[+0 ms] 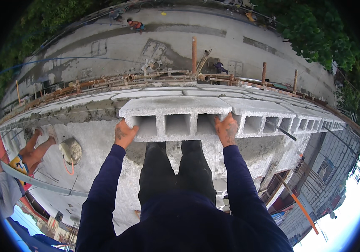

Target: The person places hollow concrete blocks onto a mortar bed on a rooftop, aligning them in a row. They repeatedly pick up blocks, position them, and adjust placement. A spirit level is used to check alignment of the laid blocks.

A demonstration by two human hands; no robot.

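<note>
A grey hollow concrete block (175,104) rests along the top of a block wall, its open cores facing me. My left hand (125,133) grips its left end, with the thumb at a core opening. At the other end, my right hand (227,129) is closed round the corner, where this block meets the adjoining hollow block (257,108). More blocks continue to the right in a row. Rough wet-looking mortar (79,110) covers the wall top left of the held block, and a taut string runs above it.
A steel bar (287,133) pokes out from the block row. On the left are a round mortar-stained container (70,150), a long metal bar (41,185) and another person (33,157). Scaffold poles (194,54) rise beyond the wall, above a street with people far below.
</note>
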